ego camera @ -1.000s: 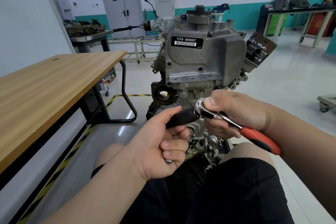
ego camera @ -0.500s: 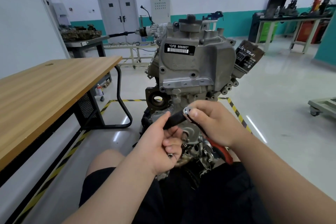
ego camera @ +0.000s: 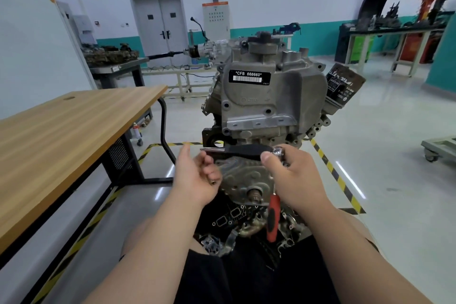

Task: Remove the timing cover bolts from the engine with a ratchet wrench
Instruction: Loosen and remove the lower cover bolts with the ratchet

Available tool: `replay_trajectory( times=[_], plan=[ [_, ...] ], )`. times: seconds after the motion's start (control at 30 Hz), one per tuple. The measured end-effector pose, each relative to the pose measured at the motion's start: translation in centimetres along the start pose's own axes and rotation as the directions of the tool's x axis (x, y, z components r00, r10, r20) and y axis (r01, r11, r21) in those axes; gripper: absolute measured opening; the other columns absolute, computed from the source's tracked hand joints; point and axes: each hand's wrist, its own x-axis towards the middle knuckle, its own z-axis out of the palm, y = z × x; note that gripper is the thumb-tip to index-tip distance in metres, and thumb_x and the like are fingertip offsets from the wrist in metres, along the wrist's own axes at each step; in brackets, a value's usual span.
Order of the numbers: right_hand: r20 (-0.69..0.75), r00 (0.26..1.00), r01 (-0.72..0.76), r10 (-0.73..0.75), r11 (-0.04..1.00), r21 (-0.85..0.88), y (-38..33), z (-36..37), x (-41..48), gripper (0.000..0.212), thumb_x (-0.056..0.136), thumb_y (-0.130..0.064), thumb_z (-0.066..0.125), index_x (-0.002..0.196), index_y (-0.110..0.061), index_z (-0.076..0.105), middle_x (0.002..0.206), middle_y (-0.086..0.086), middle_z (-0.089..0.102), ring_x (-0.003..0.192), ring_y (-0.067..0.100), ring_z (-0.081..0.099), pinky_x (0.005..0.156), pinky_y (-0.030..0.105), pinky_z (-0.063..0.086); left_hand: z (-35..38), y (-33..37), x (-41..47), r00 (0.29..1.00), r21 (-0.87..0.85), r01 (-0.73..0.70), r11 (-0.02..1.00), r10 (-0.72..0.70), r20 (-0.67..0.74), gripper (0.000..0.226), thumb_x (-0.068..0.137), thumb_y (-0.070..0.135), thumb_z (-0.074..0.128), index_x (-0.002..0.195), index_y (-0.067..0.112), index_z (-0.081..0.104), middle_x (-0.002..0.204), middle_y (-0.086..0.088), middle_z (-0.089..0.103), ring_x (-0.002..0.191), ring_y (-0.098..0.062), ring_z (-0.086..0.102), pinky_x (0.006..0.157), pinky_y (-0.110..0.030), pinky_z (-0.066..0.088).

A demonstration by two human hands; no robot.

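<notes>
Loose bolt (ego camera: pixel 212 182) could drop into the engine (ego camera: pixel 271 96).
My right hand (ego camera: pixel 293 175) grips the wrench (ego camera: pixel 273 216) by its head, 3 o'clock of my left hand (ego camera: pixel 197 175), whose curled fingers (ego camera: pixel 209 161) seem to pinch a bolt loosely.

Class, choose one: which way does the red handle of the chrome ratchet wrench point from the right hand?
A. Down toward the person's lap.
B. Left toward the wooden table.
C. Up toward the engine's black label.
A: the red-handled chrome ratchet wrench hangs down below the right hand, which grips its head.
</notes>
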Motion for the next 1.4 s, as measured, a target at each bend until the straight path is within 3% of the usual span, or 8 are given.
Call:
replay_trajectory(
  times=[0.1,0.2,0.37,0.77,1.03,1.13,1.23,1.4],
  plan=[
    [0.05,0.998,0.032,-0.035,0.997,0.071,0.3,-0.4,-1.6,0.036,0.08,-0.046,0.054,0.058,-0.019,0.043,0.05,-0.013,0.042,0.047,0.002,0.037,0.048,0.013,0.034,-2.4,2.6,1.2,0.992,-0.311,-0.078,0.947,0.044,-0.115,0.049,0.099,0.053,0.036,0.066,0.016,0.043,0.049,0.005,0.035,0.037,-0.008,0.029,0.044,-0.017,0.026],
    [0.109,0.993,0.039,-0.045,0.998,0.056,0.2,0.3,-2.5,0.036,0.075,-0.051,0.052,0.06,-0.019,0.047,0.051,-0.014,0.042,0.048,0.002,0.038,0.049,0.014,0.035,-3.6,3.8,1.9,0.981,-0.447,-0.143,0.883,0.066,-0.184,0.044,0.098,0.049,0.04,0.068,0.017,0.04,0.051,0.006,0.031,0.041,-0.008,0.026,0.042,-0.016,0.026],
    [0.109,0.993,0.037,-0.043,0.997,0.061,0.2,1.5,-2.8,0.031,0.088,-0.03,0.064,0.07,-0.006,0.056,0.05,-0.015,0.044,0.048,0.003,0.04,0.049,0.015,0.034,-3.8,3.9,1.9,0.977,-0.426,-0.182,0.886,0.112,-0.184,0.043,0.097,0.047,0.043,0.067,0.017,0.037,0.044,0.005,0.029,0.033,-0.008,0.025,0.035,-0.015,0.024],
    [0.098,0.995,-0.007,0.0,0.997,0.076,-0.5,1.9,-2.8,0.042,0.08,-0.049,0.055,0.064,-0.011,0.047,0.048,-0.013,0.043,0.046,0.005,0.036,0.048,0.016,0.032,-2.7,3.0,1.4,0.948,-0.395,-0.273,0.877,0.176,-0.265,0.044,0.099,0.039,0.044,0.061,0.022,0.03,0.044,0.009,0.02,0.033,-0.009,0.016,0.033,-0.017,0.017],
    [0.046,0.992,-0.12,0.113,0.973,0.199,-0.7,2.3,-3.1,0.043,0.089,-0.036,0.058,0.059,-0.014,0.036,0.044,-0.014,0.031,0.042,0.004,0.029,0.042,0.012,0.028,-2.1,2.5,1.3,0.949,-0.537,-0.311,0.784,0.228,-0.217,0.04,0.098,0.033,0.039,0.061,0.021,0.034,0.043,0.008,0.021,0.032,-0.01,0.016,0.031,-0.017,0.017],
    [0.047,0.996,-0.09,0.082,0.969,0.229,0.0,2.6,-3.6,0.039,0.086,-0.041,0.057,0.068,-0.007,0.052,0.048,-0.015,0.041,0.046,0.001,0.037,0.047,0.011,0.033,-1.8,2.5,1.4,0.955,-0.526,-0.294,0.798,0.227,-0.19,0.038,0.099,0.025,0.036,0.062,0.021,0.03,0.043,0.008,0.02,0.031,-0.01,0.017,0.031,-0.017,0.019],
    [0.092,0.995,-0.047,0.035,0.989,0.137,0.5,3.0,-3.4,0.028,0.079,-0.052,0.052,0.071,-0.026,0.059,0.057,-0.015,0.055,0.052,0.0,0.048,0.051,0.011,0.037,-0.7,1.3,1.7,0.984,-0.432,-0.173,0.885,0.133,-0.12,0.039,0.101,0.028,0.035,0.063,0.02,0.034,0.04,0.008,0.027,0.029,-0.007,0.024,0.032,-0.015,0.025],
    [0.152,0.985,-0.067,0.078,0.995,-0.074,2.0,3.8,-2.7,0.032,0.074,-0.068,0.044,0.069,-0.038,0.052,0.06,-0.014,0.056,0.059,-0.003,0.053,0.05,0.014,0.034,0.7,-2.7,1.2,0.992,-0.084,0.013,0.996,-0.024,-0.123,0.038,0.101,0.041,0.041,0.074,0.015,0.047,0.05,0.002,0.046,0.052,-0.014,0.048,0.057,-0.031,0.045]
  ],
)
